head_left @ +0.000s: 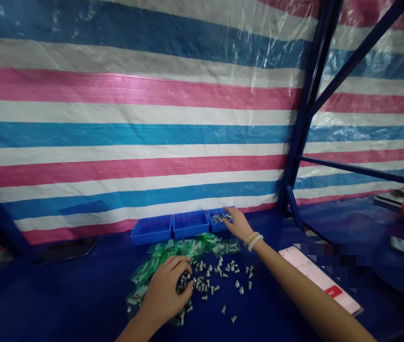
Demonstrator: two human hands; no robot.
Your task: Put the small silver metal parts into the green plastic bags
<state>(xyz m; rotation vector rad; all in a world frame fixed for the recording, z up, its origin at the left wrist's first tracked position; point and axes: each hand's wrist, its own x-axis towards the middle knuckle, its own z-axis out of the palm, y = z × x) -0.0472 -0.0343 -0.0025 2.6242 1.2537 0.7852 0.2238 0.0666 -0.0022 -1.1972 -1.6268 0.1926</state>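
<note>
Loose silver screws [202, 284] lie scattered over the dark blue table. My left hand [169, 288] curls round several screws at the left side of this pile, thumb and fingers bent inward. My right hand [236, 223], with bracelets at the wrist, reaches to the right blue tray [219, 227], which holds small metal pieces; its fingers are over the tray's right part, and whether they pinch anything is too small to tell. Small green and clear bags [148, 268] with metal parts inside lie behind and left of the screws.
Two more blue trays, a middle one [189, 232] and a left one [152, 237], stand beside the right tray. A lit phone [321, 280] lies right of my right forearm. A dark flat device [68, 251] is at the left. Blue metal posts [296, 137] stand before striped sheeting.
</note>
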